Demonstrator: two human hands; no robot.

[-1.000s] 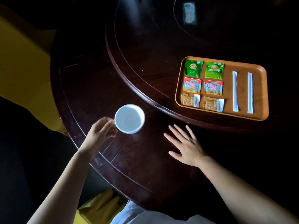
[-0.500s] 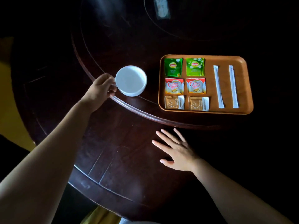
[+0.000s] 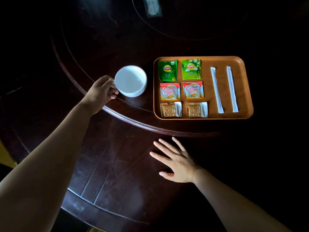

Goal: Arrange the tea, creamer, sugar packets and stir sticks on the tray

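Holding the handle of 1 white cup (image 3: 130, 80), the left hand (image 3: 102, 94) has its fingers curled shut on it just left of the orange tray (image 3: 247, 91), while the right hand (image 3: 177, 162) lies flat and open on the dark table (image 3: 117, 164), holding nothing. On the tray lie 2 green tea bags (image 3: 167, 70) that say "Lipton", 2 red and orange creamer packs (image 3: 170, 91) that say "Coffee mate", 2 brown sugar packets (image 3: 170, 109) with writing too small to read, and 2 white stir sticks (image 3: 216, 90) side by side on the right.
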